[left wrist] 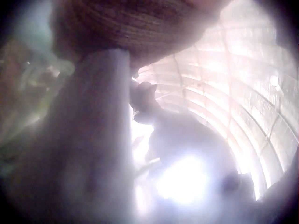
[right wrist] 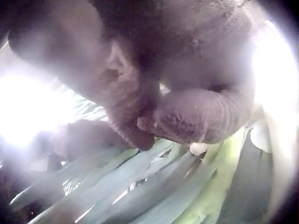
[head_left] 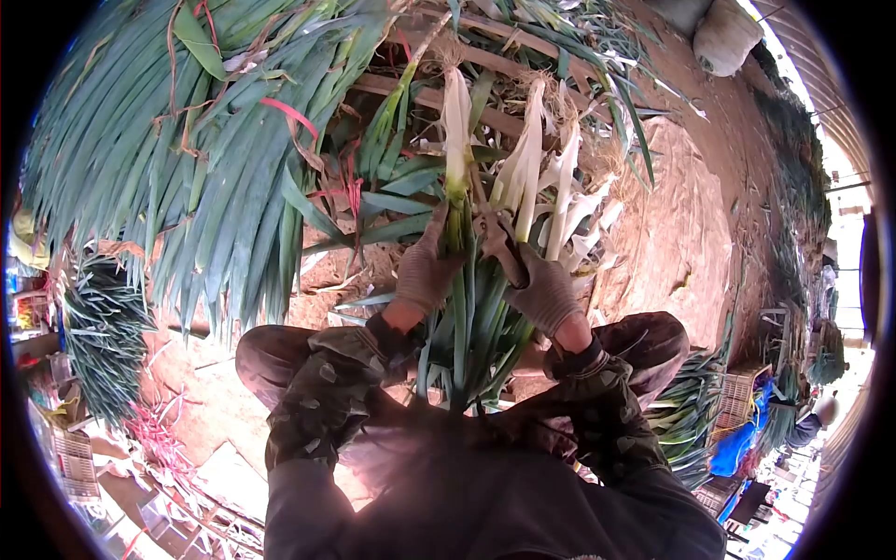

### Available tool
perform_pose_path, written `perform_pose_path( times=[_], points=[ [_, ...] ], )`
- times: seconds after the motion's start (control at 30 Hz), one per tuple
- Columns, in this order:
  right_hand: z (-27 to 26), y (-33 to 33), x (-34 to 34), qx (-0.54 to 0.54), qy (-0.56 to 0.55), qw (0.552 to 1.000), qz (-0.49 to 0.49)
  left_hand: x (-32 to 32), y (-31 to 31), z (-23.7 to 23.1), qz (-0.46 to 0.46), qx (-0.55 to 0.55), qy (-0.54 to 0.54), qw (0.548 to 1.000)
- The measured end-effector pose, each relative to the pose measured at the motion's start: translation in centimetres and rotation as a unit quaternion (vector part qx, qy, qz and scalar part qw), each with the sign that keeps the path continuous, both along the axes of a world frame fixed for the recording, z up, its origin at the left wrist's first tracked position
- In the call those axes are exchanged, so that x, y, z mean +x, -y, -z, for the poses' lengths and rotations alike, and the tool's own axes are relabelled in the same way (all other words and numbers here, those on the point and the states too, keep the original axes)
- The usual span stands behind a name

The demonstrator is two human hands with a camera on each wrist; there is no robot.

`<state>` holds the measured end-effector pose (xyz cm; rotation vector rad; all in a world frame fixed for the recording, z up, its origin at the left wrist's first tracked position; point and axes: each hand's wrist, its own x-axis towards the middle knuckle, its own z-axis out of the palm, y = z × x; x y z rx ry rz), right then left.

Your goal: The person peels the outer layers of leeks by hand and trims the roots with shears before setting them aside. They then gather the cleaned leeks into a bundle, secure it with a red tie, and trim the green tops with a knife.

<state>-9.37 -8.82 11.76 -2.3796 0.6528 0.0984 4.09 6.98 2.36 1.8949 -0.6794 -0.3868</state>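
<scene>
A leek [head_left: 456, 131] stands with its white shank and roots pointing away from me, green leaves trailing toward my lap. My gloved left hand [head_left: 427, 273] grips it where white turns green. On its right, my gloved right hand [head_left: 546, 291] has thumb and finger pinched together at a thin brownish leaf strip [head_left: 477, 182] along the stem. The right wrist view shows the curled fingers [right wrist: 201, 114] close over green leaves [right wrist: 154, 186]. More white-stemmed leeks [head_left: 527, 140] lie just beyond the right hand. In the left wrist view, glare and a pale blurred stem [left wrist: 100, 130] hide the left fingertips.
A large heap of leeks [head_left: 187, 140] fills the left side. Red ties [head_left: 350, 191] and wooden slats [head_left: 495, 63] lie ahead. At right is a brown sheet [head_left: 677, 224] on the ground. Crates [head_left: 742, 401] stand farther right, and my crossed legs [head_left: 644, 350] frame the leaves.
</scene>
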Motion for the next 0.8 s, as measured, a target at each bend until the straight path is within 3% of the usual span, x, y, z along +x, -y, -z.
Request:
perform_pose_path(
  times=[0.17,0.3,0.43,0.53,0.73,0.8],
  points=[
    [-0.6,0.1,-2.0,-0.006,-0.041,0.999,-0.011,-0.7,-0.4,-1.3,0.023,-0.024,0.003,0.999],
    [-3.0,-1.0,-2.2,0.037,-0.018,0.999,0.009,-0.8,-0.2,1.1,0.020,-0.103,0.000,0.994],
    [-0.7,0.0,-0.6,0.000,-0.024,1.000,-0.011,-1.4,0.4,2.6,-0.021,-0.121,-0.011,0.992],
    [0.8,0.8,0.2,-0.010,-0.010,1.000,-0.012,-1.1,0.5,3.5,-0.052,-0.136,-0.219,0.965],
    [-0.7,-0.3,-0.7,0.015,-0.030,0.999,-0.020,-1.4,0.4,4.9,-0.115,-0.211,-0.301,0.923],
    [0.2,-0.1,-0.9,0.009,-0.036,0.999,-0.027,-0.5,-0.1,6.1,-0.106,-0.170,-0.333,0.921]
  ],
)
